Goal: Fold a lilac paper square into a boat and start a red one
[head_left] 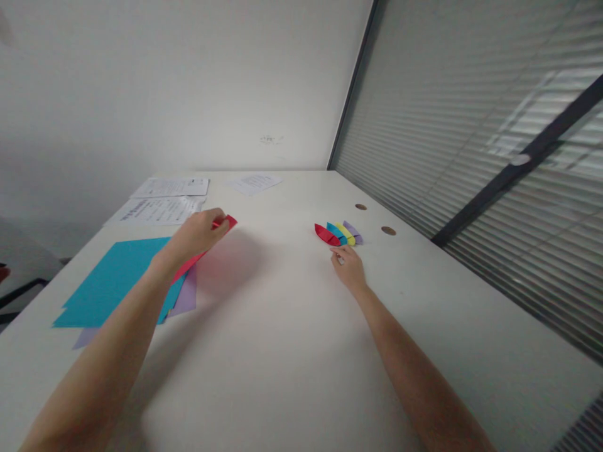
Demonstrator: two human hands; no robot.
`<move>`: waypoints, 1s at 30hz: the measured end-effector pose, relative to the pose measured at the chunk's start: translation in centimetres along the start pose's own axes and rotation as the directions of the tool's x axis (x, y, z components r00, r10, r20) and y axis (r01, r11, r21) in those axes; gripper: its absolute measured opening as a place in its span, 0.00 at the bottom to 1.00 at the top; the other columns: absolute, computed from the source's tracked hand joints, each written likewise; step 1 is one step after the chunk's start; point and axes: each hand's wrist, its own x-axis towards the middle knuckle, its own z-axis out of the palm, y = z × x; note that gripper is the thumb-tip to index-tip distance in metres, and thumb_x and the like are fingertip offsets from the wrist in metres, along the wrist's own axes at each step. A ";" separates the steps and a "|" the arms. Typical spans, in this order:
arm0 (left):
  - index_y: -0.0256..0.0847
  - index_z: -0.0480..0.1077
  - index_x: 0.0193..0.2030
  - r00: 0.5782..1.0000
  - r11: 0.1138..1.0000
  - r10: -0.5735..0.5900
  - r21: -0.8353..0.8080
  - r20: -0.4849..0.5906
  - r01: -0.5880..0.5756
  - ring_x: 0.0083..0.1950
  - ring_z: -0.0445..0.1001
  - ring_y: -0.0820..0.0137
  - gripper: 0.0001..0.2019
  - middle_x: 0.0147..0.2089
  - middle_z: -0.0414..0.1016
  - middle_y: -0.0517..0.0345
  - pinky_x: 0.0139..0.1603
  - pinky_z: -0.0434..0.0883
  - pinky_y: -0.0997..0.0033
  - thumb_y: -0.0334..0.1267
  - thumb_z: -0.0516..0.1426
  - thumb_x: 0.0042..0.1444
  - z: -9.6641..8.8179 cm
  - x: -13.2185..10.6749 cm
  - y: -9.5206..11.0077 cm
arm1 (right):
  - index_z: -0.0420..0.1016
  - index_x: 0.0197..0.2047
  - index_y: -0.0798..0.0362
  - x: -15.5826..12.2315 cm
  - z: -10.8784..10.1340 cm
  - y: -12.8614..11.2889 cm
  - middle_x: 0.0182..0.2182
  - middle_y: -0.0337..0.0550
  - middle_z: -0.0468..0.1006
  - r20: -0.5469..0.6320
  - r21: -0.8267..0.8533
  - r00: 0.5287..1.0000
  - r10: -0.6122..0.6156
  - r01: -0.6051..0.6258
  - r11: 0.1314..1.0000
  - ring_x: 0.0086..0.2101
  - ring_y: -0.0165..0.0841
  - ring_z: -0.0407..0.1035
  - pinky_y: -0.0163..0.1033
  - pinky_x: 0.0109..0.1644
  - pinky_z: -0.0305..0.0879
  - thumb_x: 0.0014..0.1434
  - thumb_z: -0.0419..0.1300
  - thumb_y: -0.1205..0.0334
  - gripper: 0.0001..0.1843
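Observation:
Raised above the left side of the table, my left hand is closed on a sheet of red paper; much of the sheet is hidden behind the hand and forearm. Four small folded paper boats lie side by side on the right: a red boat, a blue boat, a yellow boat and a purple boat. Just in front of the red boat is my right hand, its fingers loosely bent and apart with nothing seen in them. Whether a fingertip touches the boat I cannot tell.
Blue sheets lie stacked at the left, with purple paper showing beneath. Printed pages rest behind them, and another printed sheet sits near the wall. Two round holes mark the white table by the blinds.

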 end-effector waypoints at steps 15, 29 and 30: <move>0.41 0.62 0.33 0.980 0.395 -0.125 -0.899 0.153 0.191 0.21 0.61 0.79 0.19 0.25 0.60 0.66 0.19 0.56 0.81 0.54 0.60 0.50 6.0 -0.2 3.1 | 0.77 0.47 0.50 1.7 -1.2 -8.7 0.47 0.46 0.81 0.562 0.734 0.819 0.115 -0.557 0.389 0.46 0.42 0.75 0.50 0.53 0.72 0.44 0.73 0.49 0.28; 0.42 0.71 0.50 0.872 0.872 0.487 -0.085 0.056 -0.481 0.65 0.65 0.55 0.14 0.65 0.64 0.44 0.65 0.63 0.49 0.45 0.55 0.61 11.4 -9.1 -0.8 | 0.78 0.39 0.55 -1.1 1.4 -8.9 0.35 0.47 0.82 0.401 0.282 0.863 0.307 -0.436 0.855 0.36 0.40 0.76 0.47 0.44 0.73 0.47 0.69 0.59 0.15; 0.42 0.72 0.50 0.859 0.863 0.505 -0.031 0.085 -0.504 0.64 0.65 0.55 0.14 0.65 0.65 0.45 0.65 0.64 0.48 0.44 0.56 0.61 11.3 -9.7 -0.8 | 0.76 0.45 0.54 -1.4 1.5 -9.1 0.39 0.48 0.82 0.347 0.240 0.894 0.284 -0.377 0.895 0.39 0.40 0.76 0.48 0.47 0.72 0.48 0.68 0.60 0.19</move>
